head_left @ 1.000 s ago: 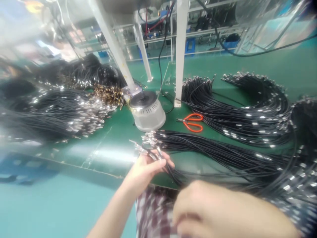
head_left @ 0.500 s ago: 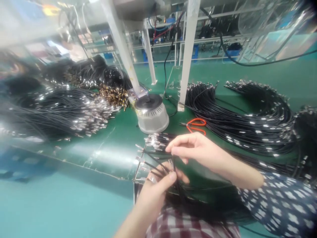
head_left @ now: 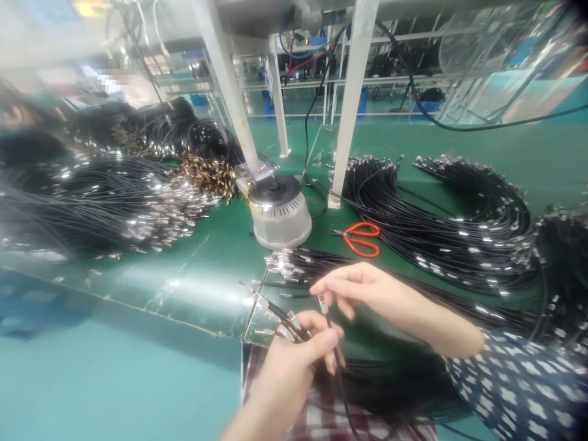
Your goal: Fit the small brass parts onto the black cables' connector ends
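My left hand (head_left: 303, 352) is closed around several black cables (head_left: 294, 327), whose bare metal ends point to the left. One cable (head_left: 337, 367) stands up between its thumb and fingers, with a silvery connector (head_left: 322, 303) at the top. My right hand (head_left: 356, 288) is just above that connector, its thumb and forefinger tips brought together. Whether a small piece is pinched there is too fine to make out. Behind the hands lies a bundle of black cables (head_left: 316, 263) with shiny ends.
Orange-handled scissors (head_left: 362, 239) lie behind my right hand. A grey round device with a black top (head_left: 281, 214) stands by white table legs (head_left: 351, 104). Large cable bundles lie left (head_left: 92, 196) and right (head_left: 441, 226). The green table's edge (head_left: 138, 309) runs along the front left.
The upright connector now stands higher, just beneath my right fingertips. My left hand has shifted slightly to the right, and the cables in it are bunched closer together.
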`<action>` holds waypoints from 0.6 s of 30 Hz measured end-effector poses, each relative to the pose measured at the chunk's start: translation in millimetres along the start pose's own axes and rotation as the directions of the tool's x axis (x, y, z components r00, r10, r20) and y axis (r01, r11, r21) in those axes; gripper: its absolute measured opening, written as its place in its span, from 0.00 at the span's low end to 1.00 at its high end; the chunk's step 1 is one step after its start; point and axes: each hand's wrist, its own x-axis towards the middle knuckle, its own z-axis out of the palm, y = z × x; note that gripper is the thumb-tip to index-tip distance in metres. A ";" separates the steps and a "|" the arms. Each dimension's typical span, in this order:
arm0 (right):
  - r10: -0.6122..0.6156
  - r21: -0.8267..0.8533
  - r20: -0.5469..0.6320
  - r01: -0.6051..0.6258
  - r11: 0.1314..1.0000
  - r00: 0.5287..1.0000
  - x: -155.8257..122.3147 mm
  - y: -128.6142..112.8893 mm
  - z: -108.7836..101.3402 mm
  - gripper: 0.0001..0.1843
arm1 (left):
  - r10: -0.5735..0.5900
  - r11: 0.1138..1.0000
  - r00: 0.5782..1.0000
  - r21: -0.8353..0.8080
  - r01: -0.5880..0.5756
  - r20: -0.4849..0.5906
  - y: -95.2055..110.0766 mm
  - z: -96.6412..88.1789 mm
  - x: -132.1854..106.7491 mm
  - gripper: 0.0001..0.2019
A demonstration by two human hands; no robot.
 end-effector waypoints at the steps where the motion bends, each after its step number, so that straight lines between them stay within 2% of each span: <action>1: -0.010 -0.012 -0.023 0.010 1.000 1.000 0.5 -0.3 0.1 0.14 | 0.003 1.000 1.000 -0.006 -0.003 0.001 -0.6 -0.3 0.0 0.11; 5: -0.064 -0.044 -0.063 0.061 0.997 0.996 8.6 -3.7 -0.2 0.13 | -0.008 1.000 1.000 -0.006 0.008 -0.004 -1.4 -0.6 -0.1 0.12; 8: -0.108 0.003 -0.192 0.110 0.994 0.976 26.0 -8.9 -1.2 0.10 | -0.011 1.000 1.000 -0.023 0.011 -0.005 -3.8 -1.9 1.2 0.13; 12: -0.148 0.087 -0.342 0.189 0.978 0.928 65.6 -16.7 -0.8 0.09 | 0.000 0.997 1.000 -0.082 0.001 0.009 -12.2 -8.0 7.6 0.14; 15: -0.154 0.124 -0.368 0.212 0.969 0.917 96.8 -23.1 6.2 0.06 | 0.016 0.993 0.999 -0.119 -0.012 0.032 -18.9 -13.2 13.6 0.15; 18: -0.103 0.167 -0.349 0.170 0.971 0.932 121.1 -29.3 18.4 0.04 | 0.028 0.990 0.998 -0.142 -0.021 0.053 -23.5 -16.4 17.9 0.16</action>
